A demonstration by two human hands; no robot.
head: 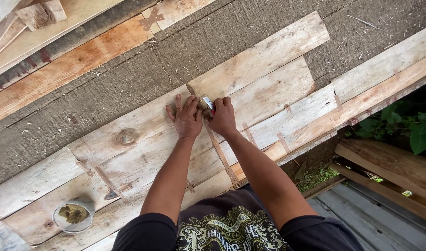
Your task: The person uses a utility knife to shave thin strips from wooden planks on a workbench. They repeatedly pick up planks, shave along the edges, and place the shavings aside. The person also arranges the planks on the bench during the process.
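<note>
I see left hand (187, 118) flat, fingers spread, pressing pale plank (250, 100) beside joint. Right hand (222, 116) closed around small roll of tape (206, 105), held just above rusty metal strip (218, 151) running across boards. I judge step: laying or marking along strip; next move calls for steady pull down strip line, left hand bracing. No packages, labels or signs readable; only round clear tub (73, 214) of brownish stuff at lower left, on plank edge.
</note>
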